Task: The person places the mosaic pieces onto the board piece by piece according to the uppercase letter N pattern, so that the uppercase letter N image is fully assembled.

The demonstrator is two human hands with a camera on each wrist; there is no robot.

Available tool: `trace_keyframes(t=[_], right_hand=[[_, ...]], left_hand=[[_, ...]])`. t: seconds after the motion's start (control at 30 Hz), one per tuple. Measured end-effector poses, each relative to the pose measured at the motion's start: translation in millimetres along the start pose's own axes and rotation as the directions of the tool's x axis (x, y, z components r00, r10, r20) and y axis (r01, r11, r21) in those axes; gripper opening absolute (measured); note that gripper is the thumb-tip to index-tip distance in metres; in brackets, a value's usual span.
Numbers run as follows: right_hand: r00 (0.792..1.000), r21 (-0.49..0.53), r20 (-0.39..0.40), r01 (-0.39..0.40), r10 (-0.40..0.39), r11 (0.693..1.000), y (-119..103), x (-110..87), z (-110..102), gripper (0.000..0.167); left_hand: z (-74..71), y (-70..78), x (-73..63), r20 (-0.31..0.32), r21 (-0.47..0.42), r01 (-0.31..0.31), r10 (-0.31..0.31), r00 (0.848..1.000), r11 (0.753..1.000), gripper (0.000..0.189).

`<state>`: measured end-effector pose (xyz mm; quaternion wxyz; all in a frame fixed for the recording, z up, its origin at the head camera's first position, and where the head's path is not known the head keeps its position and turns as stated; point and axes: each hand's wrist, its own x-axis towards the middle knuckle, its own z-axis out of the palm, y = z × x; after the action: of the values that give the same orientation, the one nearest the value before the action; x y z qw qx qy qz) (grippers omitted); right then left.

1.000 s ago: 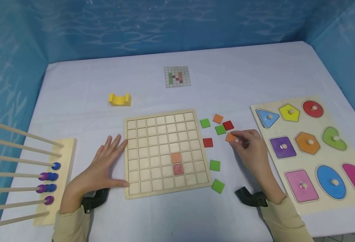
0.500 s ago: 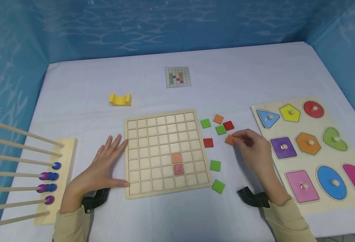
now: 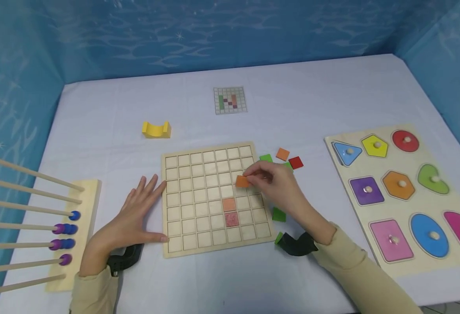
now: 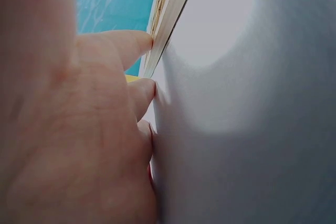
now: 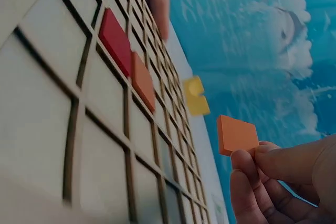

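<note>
My right hand (image 3: 274, 183) pinches an orange square tile (image 5: 237, 136) between thumb and fingers, held over the right part of the wooden grid board (image 3: 192, 254). Two tiles sit in the board's cells: an orange tile (image 3: 229, 204) and, directly below it, a red tile (image 3: 231, 219). At the board's left edge, my left hand (image 3: 131, 218) lies with fingers spread, its thumb and a fingertip touching the rim. The left wrist view shows fingertips (image 4: 140, 40) against the board's side (image 4: 173, 11).
Right of the board lie loose tiles: orange (image 3: 282, 153), red (image 3: 295, 162) and several green (image 3: 279, 214), partly hidden by my right arm. A pattern card (image 3: 230, 100) and yellow block (image 3: 156, 130) lie behind. A knob puzzle (image 3: 365, 226) stands right, a bead rack (image 3: 90, 209) left.
My right hand has carried the orange tile leftward from the loose tiles to above the board. The left hand has stayed at the board's left edge.
</note>
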<state>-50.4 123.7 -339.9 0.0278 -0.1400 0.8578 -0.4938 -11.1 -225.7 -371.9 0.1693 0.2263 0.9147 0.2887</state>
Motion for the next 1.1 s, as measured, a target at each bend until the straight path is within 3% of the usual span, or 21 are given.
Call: trace_keyframes(t=[0.23,0.57,0.93,1.1], right_hand=[[0.993,0.013,0.121,-0.016,0.014,1.000,4.6,15.5,26.7,0.008],[0.983,-0.044,0.183,0.041,-0.032,0.998,5.5,15.8,31.5,0.009],[0.981,-0.089,0.169,0.114,-0.098,0.989,3.1,16.0,29.7,0.008],[0.994,-0.102,0.096,0.064,-0.054,0.993,6.7,21.1,9.5,0.011]], left_hand=[[1.3,-1.8,0.8,-0.006,0.003,-0.012,0.012,1.000,1.000,0.118],[-1.6,0.2,0.5,0.007,0.008,-0.004,0.004,1.000,1.000,0.118],[-1.4,0.9,-0.7,0.001,0.000,-0.001,0.001,1.000,1.000,0.118],[0.0,0.3,-0.8,-0.001,-0.005,-0.003,0.003,1.000,1.000,0.118]])
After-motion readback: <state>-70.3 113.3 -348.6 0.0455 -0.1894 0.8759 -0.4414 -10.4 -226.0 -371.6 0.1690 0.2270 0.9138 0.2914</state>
